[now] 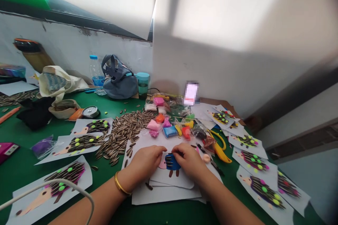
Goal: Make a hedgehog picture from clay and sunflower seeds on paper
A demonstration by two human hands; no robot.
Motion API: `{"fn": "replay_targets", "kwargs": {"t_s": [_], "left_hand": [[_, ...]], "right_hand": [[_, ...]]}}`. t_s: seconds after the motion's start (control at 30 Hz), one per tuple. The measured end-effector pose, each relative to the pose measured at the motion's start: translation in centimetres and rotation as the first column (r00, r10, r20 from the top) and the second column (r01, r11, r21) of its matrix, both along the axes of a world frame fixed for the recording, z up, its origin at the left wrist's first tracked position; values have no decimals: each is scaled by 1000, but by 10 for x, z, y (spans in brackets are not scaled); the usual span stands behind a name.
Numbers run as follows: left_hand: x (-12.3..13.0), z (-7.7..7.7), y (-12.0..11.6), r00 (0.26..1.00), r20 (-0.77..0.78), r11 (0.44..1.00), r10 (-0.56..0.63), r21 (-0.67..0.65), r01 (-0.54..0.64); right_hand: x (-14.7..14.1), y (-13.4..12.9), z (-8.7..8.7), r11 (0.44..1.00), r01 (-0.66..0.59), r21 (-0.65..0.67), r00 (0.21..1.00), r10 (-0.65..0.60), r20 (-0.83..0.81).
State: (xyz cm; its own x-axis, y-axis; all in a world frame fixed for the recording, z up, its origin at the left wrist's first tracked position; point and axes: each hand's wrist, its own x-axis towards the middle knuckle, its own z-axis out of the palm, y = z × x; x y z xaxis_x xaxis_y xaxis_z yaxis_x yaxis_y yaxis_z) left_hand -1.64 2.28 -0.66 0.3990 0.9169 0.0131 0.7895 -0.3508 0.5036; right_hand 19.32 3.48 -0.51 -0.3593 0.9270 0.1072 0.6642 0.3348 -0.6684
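Note:
In front of me a white paper card (169, 180) lies on a small stack of sheets. It bears a hedgehog picture with a pink face, a blue clay body (176, 166) and brown feet; a row of sunflower seeds is set in the clay. My right hand (190, 161) is closed at the top of the blue clay, its fingertips pinching what looks like a sunflower seed (170, 154). On the card's left side rests my left hand (148, 164), thumb and fingers pressed together by the pink face. Whatever may be between those fingers is hidden.
A heap of sunflower seeds (124, 132) spreads to the left. Bagged coloured clay (170, 131), yellow-handled scissors (221, 151) and a phone (191, 93) are beyond my hands. Hedgehog cards lie at right (264, 191) and left (79, 144). A white cable (47, 184) crosses the lower left.

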Motion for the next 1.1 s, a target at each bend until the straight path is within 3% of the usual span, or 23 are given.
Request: {"fn": "replay_targets", "kwargs": {"t_s": [0.6,0.9,1.1], "left_hand": [[-2,-2,0,999,-1,999,-37,30,37],[0,3,-3,996,-59,997,-65,32,67],[-2,1,-2,998,1,998,-64,31,64]], "right_hand": [[-6,-2,-2,997,-28,74,997,22,77],[-8,-3,0,998,-52,46,993,47,108],[-9,-3,1,996,-68,56,990,60,127]]}}
